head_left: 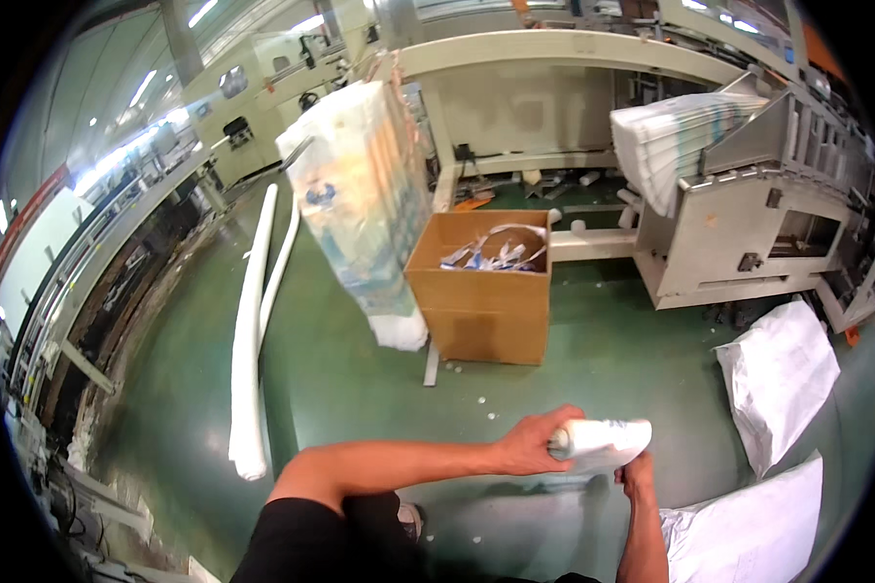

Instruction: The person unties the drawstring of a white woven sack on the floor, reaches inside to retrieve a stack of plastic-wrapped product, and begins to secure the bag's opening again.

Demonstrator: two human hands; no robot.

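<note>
White pack (608,443), held above green floor (360,394), between your two hands. Left hand (540,442): closed round pack's left end. Right hand (637,472): fingers curled at right end, lower side; whether gripping, cannot tell. Step in hand, apparently: two-handed handling of pack; next move calls for even support at both ends. Ahead: floor stretching to open-topped box (484,321), rim edges raised. Right: two sacks (783,374), nearer one beside your forearm. Left: long tubes (247,360), well apart.
</note>
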